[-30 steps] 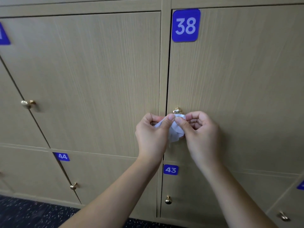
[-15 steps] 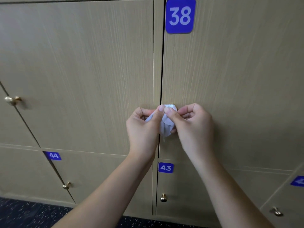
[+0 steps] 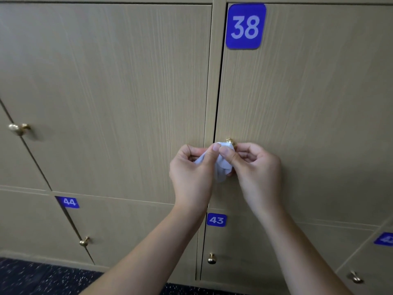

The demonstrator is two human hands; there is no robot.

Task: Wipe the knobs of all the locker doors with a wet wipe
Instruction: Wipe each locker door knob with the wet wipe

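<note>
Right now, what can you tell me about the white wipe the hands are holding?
The wet wipe is white, soft-looking and crumpled into a loose bunch. The left hand and right hand both pinch it between thumbs and fingers. Its top edge sits against the gold knob of locker 38's door, covering most of it, while its lower part hangs down between the hands.
</note>
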